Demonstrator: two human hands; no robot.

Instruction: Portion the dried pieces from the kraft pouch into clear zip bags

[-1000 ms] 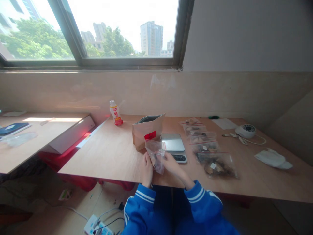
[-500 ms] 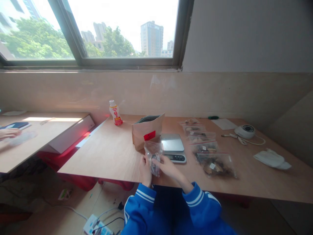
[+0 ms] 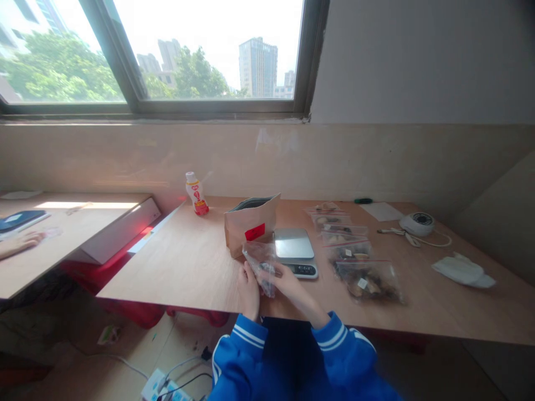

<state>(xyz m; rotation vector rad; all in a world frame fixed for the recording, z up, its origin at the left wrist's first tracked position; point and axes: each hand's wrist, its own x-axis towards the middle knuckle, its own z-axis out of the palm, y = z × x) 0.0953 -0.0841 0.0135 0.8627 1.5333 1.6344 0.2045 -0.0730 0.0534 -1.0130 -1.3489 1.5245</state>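
Between my hands, near the table's front edge, is a clear plastic bag (image 3: 259, 257). My left hand (image 3: 248, 287) grips its left side, with fingers closed. From the right, my right hand (image 3: 284, 280) pinches the bag's other side; what lies inside the bag is too unclear to name. Right behind it stands a brown paper pouch (image 3: 249, 225) with a red label, its top open. Beside the pouch, a digital kitchen scale (image 3: 295, 246) has a bare metal plate, and my right hand is close to its front.
Several zip bags of dried food (image 3: 370, 281) lie in a row right of the scale. Farther right are a white dome camera (image 3: 417, 224) with its cable and a white cloth (image 3: 463, 271). A drink bottle (image 3: 197, 195) stands back left. Another person's hand (image 3: 23, 243) rests on the left table.
The plastic bag has tilted and shifted slightly in my hands, its top leaning left. On the left table, the other person's hand has moved down and right.
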